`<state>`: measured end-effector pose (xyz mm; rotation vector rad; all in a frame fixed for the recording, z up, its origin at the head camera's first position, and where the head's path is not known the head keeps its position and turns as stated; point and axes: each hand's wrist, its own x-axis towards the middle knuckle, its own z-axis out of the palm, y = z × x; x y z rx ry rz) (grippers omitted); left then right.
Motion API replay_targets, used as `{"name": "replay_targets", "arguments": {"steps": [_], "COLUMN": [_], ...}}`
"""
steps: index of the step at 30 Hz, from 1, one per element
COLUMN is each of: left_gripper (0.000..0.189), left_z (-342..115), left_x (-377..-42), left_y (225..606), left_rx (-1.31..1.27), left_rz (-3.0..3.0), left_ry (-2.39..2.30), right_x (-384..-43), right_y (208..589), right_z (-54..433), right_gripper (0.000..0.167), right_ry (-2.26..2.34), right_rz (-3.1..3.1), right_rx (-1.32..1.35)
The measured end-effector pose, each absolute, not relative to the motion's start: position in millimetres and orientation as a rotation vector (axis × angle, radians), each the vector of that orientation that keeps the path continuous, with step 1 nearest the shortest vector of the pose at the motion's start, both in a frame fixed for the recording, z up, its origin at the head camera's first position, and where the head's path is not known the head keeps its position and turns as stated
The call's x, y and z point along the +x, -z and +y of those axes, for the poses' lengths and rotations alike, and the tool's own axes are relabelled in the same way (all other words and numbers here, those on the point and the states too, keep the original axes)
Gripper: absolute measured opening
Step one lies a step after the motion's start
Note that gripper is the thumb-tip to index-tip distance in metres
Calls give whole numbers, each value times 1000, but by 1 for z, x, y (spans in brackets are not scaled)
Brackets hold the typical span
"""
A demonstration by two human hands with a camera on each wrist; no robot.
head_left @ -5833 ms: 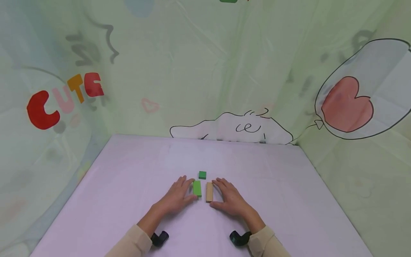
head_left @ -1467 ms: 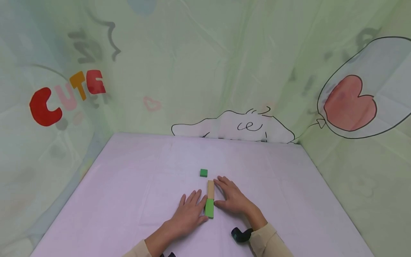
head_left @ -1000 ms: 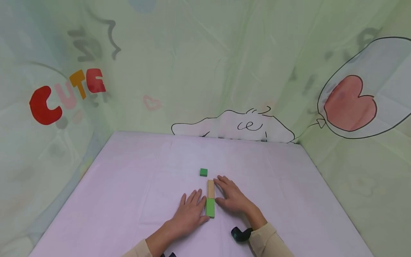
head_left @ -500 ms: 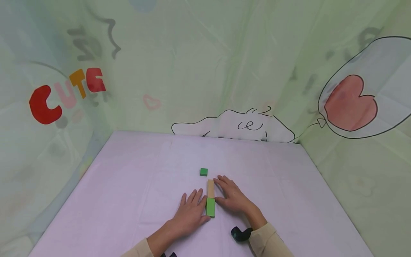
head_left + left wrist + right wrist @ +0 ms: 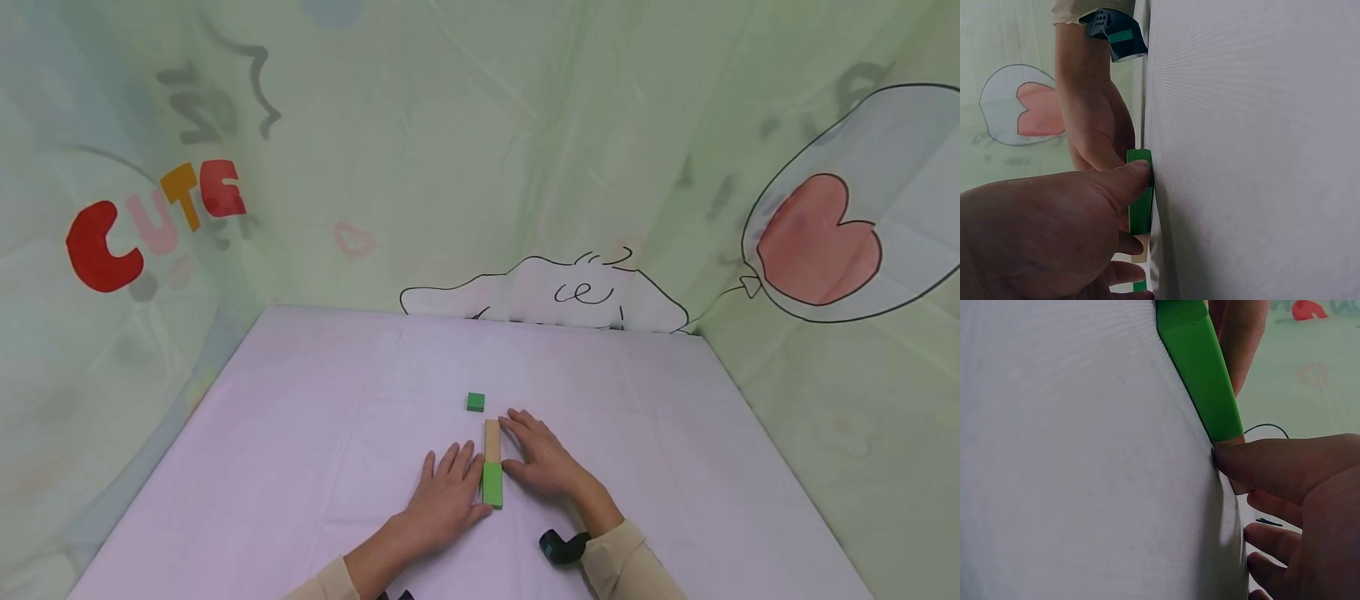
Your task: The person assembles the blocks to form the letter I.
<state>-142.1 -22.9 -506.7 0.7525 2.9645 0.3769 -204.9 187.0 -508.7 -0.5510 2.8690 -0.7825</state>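
Note:
In the head view, a light green block (image 5: 492,485) lies flat on the table, end to end with a plain wooden block (image 5: 492,440) beyond it. My left hand (image 5: 442,508) holds the green block from the left, thumb at its near end and index finger near the join. From the right, my right hand (image 5: 547,462) holds the wooden block, index fingertip by its far end and thumb near the join. The right wrist view shows that thumb partly covering the wooden block (image 5: 1242,486). A small dark green block (image 5: 476,402) sits apart, just beyond the wooden one.
A pale pinkish cloth covers the table (image 5: 360,375). Printed fabric walls (image 5: 465,167) stand at its back and sides. A black wrist camera (image 5: 564,547) is strapped by the right sleeve, and part of another shows below the left wrist.
Earlier the light green and wooden blocks lay side by side with a gap. The left hand has brought the green one nearer and rightward, behind the wooden one's near end. Lately both hands barely move.

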Motion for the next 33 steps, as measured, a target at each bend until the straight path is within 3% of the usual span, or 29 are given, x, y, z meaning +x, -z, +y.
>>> {"name": "replay_targets", "arguments": {"steps": [17,27,33], "left_gripper": [81,88,83], "left_z": [-21,-45,-58], "left_x": [-145,-158,-172], "left_y": [514,516,512], "left_rx": [749,688,637], "left_rz": [2912,2798,2808], "left_ry": [-410,-557,-647], "right_x": [-196,-187,-184], "right_y": [512,515,519], "right_z": [190,188,187], "right_gripper": [68,72,72], "right_ry": [846,957,951], "right_rz": [2874,2830,2848], "right_rx": [-491,-452,-497]}}
